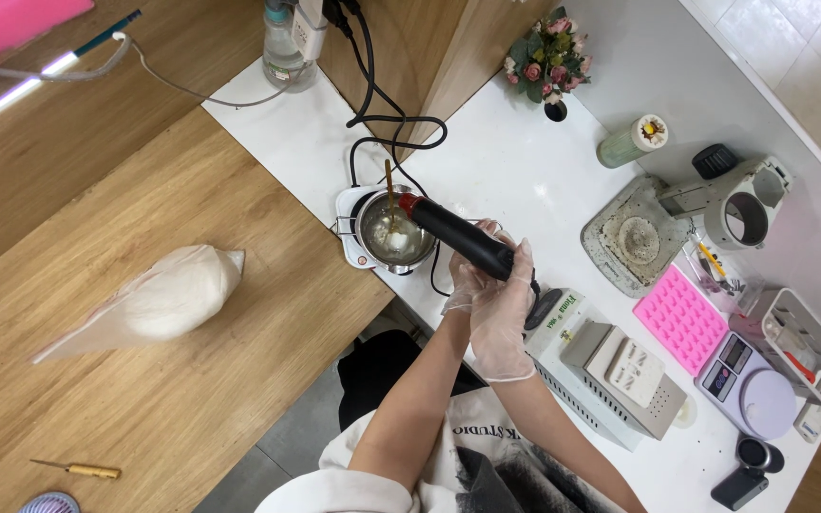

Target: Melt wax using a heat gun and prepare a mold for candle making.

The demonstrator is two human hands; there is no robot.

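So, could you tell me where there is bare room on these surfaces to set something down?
The wooden tabletop is bare between the clear bag of white powder and the small yellow-handled tool. The white counter is free between the black cable and the pink flower posy. Right of the gloved hands, around the pink silicone mould, it is crowded.

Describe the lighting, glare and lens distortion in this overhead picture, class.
Head view: even, bright light with soft shadows; mild glare on the white counter and on the metal pot; wide-lens bending curves the wooden table edges; both gloved hands on the black heat gun stay sharp.
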